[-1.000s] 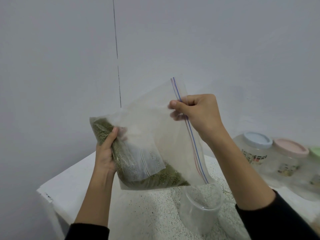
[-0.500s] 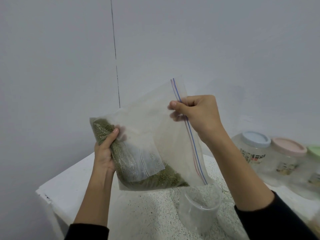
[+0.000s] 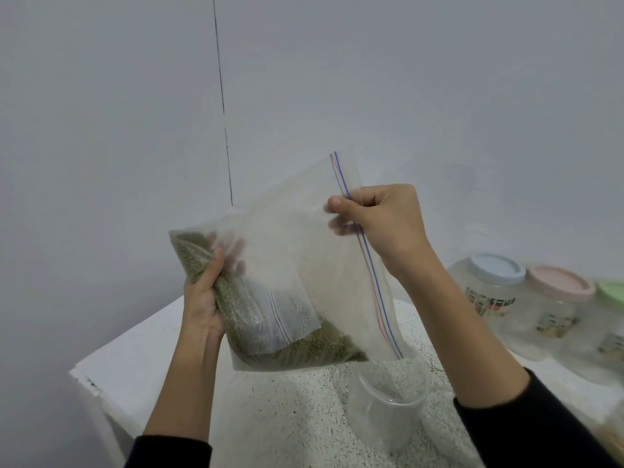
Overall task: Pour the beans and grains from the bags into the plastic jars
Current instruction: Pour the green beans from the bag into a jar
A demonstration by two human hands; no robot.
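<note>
A clear zip bag (image 3: 287,265) of green beans (image 3: 256,319) is held up in the middle of the frame, above a speckled counter (image 3: 297,417). The bag's bottom corner is gripped by the left hand (image 3: 202,298), thumb in front and fingers behind the plastic. The zip strip at the bag's right edge is pinched by the right hand (image 3: 381,221) between thumb and curled fingers. The beans are gathered along the bag's lower edge, with the lower end of the zip hanging just above an open, empty-looking jar (image 3: 388,410) at lower centre. Three lidded jars (image 3: 526,298) are seen at the right edge.

The step in hand is judged to be the setting up of the pour; no beans are seen falling yet. Whether the zip is fully open cannot be told. For the next move, the mouth would need to be opened and aimed into the jar, and the left corner raised so the beans slide down without spilling over the rim.
</note>
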